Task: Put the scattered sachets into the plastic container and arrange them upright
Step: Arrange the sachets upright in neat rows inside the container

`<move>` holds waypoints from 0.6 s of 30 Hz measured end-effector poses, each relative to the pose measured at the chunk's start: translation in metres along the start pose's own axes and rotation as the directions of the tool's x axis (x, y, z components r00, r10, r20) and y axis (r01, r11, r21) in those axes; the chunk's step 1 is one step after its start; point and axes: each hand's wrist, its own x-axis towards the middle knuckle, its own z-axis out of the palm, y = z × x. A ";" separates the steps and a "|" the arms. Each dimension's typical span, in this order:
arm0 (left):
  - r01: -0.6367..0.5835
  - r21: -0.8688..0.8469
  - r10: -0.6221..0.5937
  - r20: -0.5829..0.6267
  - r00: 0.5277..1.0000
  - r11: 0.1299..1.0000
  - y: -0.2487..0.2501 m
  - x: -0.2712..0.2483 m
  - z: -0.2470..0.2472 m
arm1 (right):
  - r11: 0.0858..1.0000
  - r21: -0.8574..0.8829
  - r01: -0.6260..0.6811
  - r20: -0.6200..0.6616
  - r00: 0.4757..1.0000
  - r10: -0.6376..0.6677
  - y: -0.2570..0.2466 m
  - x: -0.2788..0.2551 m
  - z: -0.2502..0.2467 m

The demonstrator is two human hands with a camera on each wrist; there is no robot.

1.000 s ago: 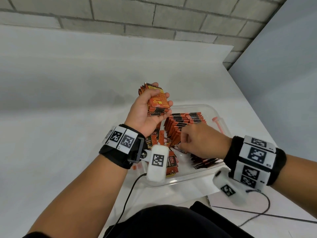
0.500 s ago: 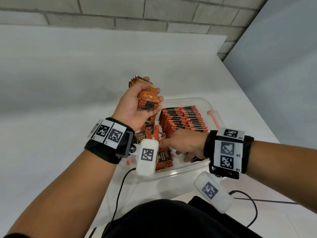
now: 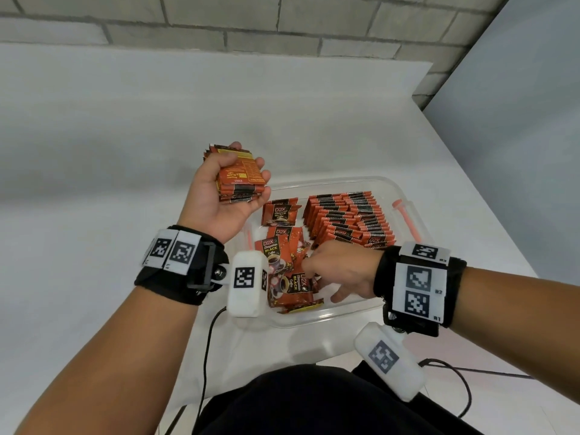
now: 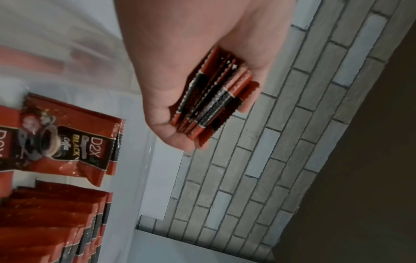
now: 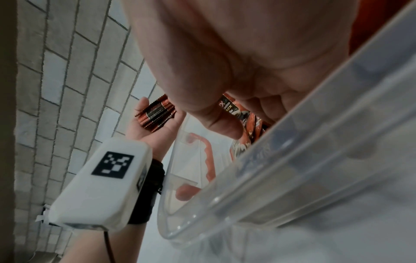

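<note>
My left hand [image 3: 213,199] is raised over the far left corner of the clear plastic container [image 3: 329,320] and grips a stack of red sachets [image 3: 240,175], whose edges show [image 4: 211,99]. A row of upright sachets [image 3: 345,218] fills the container's right side. Several loose sachets [image 3: 277,257] lie flat on its left side. My right hand [image 3: 339,271] reaches down into that loose pile with its fingers curled. In the right wrist view its thumb [image 5: 221,121] and fingers pinch a loose sachet [image 5: 238,111].
The container sits on a white table [image 3: 125,183] near its front edge, with orange latches [image 3: 405,218] on its ends. A brick wall [image 3: 282,20] runs behind the table and a grey panel [image 3: 518,136] stands to the right. Camera cables hang at the table's front.
My right hand has moved from the front of the upright row leftward into the loose pile. The left hand still holds its stack in about the same place.
</note>
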 end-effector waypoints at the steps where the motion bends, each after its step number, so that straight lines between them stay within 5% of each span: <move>1: -0.002 -0.010 0.002 0.004 1.000 1.000 -0.001 0.000 -0.001 | 1.000 0.012 0.007 0.001 1.000 -0.007 0.000 0.000 0.002; 18: -0.002 -0.007 0.002 -0.014 1.000 1.000 0.001 0.001 -0.001 | 0.986 -0.098 0.135 -0.064 0.988 -0.141 -0.007 -0.010 -0.012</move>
